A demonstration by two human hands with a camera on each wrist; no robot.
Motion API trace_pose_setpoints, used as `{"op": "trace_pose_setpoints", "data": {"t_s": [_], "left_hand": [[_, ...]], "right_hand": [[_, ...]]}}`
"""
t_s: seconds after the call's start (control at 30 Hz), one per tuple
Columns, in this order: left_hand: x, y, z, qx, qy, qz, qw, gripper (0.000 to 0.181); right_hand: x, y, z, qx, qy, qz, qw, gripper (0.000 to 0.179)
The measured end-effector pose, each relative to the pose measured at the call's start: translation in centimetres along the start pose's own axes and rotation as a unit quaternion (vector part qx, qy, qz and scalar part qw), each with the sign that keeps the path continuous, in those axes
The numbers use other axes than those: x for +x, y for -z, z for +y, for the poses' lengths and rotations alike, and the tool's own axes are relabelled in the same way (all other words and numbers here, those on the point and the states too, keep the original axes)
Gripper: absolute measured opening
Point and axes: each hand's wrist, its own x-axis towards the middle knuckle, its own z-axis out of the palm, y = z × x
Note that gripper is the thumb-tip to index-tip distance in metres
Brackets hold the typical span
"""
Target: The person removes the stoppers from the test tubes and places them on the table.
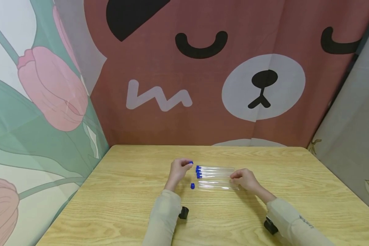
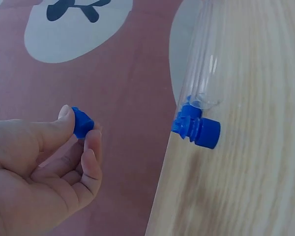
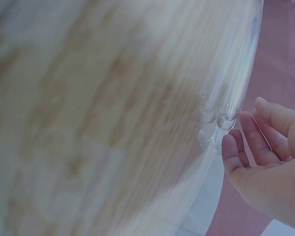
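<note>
Between thumb and fingertips my left hand pinches a small blue cap, a little left of the tubes. Several clear test tubes with blue caps lie side by side, capped ends toward the left. In front of them lie clear tubes without caps. Another blue cap rests on the table just left of their open ends. My right hand is at the tubes' rounded ends, fingers loosely bent and apart, fingertips right beside the ends.
The tubes lie on a light wood-grain table. A brown curtain with a bear face hangs behind its far edge, and a flowered curtain is on the left. Black wrist cameras sit at both sleeves.
</note>
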Motion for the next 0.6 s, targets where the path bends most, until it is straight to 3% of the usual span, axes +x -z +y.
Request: {"op": "trace_pose_setpoints", "data": {"t_s": [0.33, 0.6], "left_hand": [[0.4, -0.2, -0.9, 0.017, -0.019, -0.007, 0.9996, 0.016], [0.6, -0.6, -1.7, 0.045, 0.002, -0.024, 0.9987, 0.011]], "right_hand": [[0.1, 0.0, 0.0, 0.007, 0.0, -0.006, 1.0, 0.009], [0.1, 0.0, 0.2, 0.0, -0.001, -0.002, 1.0, 0.009]]}}
